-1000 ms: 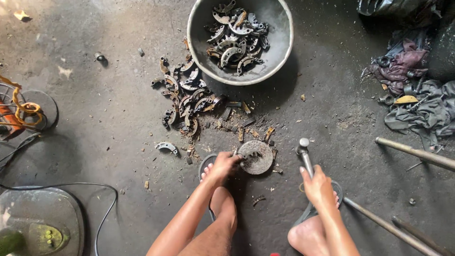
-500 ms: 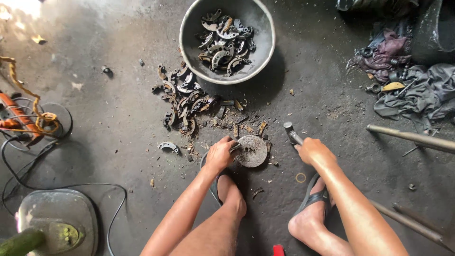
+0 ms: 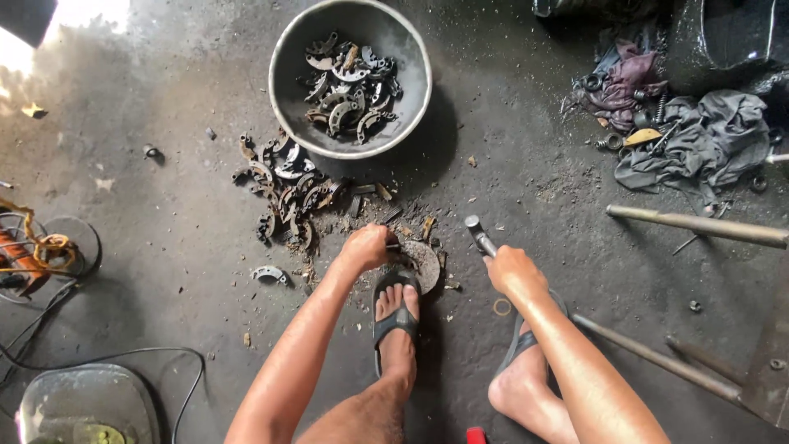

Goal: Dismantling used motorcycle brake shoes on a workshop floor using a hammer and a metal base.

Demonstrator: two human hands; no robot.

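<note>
Head view is showing the left hand (image 3: 367,246) closing its fingers on a small dark piece, pressing it onto a round metal disc (image 3: 422,261) lying on the floor just before the sandalled left foot (image 3: 396,316). Beside it, the right hand (image 3: 514,274) is gripping a hammer (image 3: 479,235), fist wrapped round the handle.

My left hand (image 3: 367,245) hides whatever it grips; my right hand (image 3: 514,271) covers the hammer (image 3: 477,230) handle; the fan (image 3: 37,251) is cropped.
</note>
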